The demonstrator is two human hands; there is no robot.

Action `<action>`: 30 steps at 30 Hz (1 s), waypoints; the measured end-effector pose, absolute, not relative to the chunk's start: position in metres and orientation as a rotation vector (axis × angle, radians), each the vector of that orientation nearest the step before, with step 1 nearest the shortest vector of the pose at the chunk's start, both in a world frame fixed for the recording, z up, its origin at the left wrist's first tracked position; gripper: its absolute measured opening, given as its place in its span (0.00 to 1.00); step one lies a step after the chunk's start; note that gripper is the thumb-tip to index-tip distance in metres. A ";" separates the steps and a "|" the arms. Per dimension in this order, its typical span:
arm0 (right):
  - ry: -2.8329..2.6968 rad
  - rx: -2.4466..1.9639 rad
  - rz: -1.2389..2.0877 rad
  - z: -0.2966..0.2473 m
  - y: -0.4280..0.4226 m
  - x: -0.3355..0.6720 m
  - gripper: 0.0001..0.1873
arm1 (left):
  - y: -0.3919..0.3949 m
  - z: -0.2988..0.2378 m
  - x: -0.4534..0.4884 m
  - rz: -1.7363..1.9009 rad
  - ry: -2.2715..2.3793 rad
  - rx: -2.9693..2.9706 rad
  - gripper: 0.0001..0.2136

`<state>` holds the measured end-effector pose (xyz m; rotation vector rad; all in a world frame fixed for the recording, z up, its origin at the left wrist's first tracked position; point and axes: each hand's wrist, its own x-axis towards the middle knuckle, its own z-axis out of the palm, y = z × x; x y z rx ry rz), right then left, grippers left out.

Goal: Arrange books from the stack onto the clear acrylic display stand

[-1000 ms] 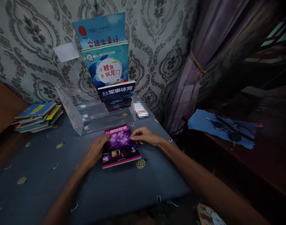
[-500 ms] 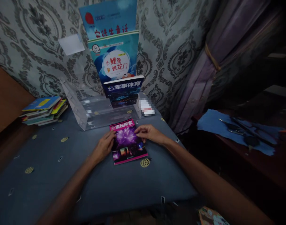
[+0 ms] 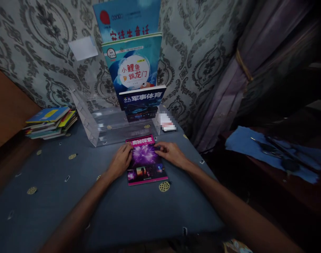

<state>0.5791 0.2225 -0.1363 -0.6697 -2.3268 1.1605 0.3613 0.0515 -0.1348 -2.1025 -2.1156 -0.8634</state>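
A magazine-like book (image 3: 146,158) with a purple cover and pink bands lies flat, cover up, on the dark tablecloth. My left hand (image 3: 123,158) grips its left edge, fingertips over the cover. At the upper right edge, my right hand (image 3: 172,153) has curled fingers and thumb closed on the book's side; the undersides of the fingers are hidden. Just behind the book stands a clear acrylic display rack (image 3: 89,119). In its right part, a dark blue book (image 3: 142,102), a teal book with a fish (image 3: 135,70) and a taller blue book (image 3: 129,17) stand in tiers.
A stack of books (image 3: 50,121) sits at the table's back left. Beside the rack on the right is a small white item (image 3: 167,121), blurred out. A blue cloth (image 3: 242,144) with dark tools lies on a side surface to the right. A curtain (image 3: 221,88) hangs behind.
The view has shifted slightly, so things appear a little further right. Both hands stay at the book's sides, and the book lies almost as before.
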 end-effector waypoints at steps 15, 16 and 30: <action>-2.703 -0.279 0.376 -0.124 0.189 0.511 0.15 | 0.063 -0.140 0.353 -0.653 -2.112 -2.061 0.12; -2.700 -0.289 0.386 -0.126 0.188 0.508 0.16 | 0.063 -0.140 0.353 -0.643 -2.113 -2.056 0.12; -2.591 -0.655 0.407 -0.136 0.216 0.540 0.19 | 0.062 -0.143 0.351 -0.631 -2.141 -2.046 0.13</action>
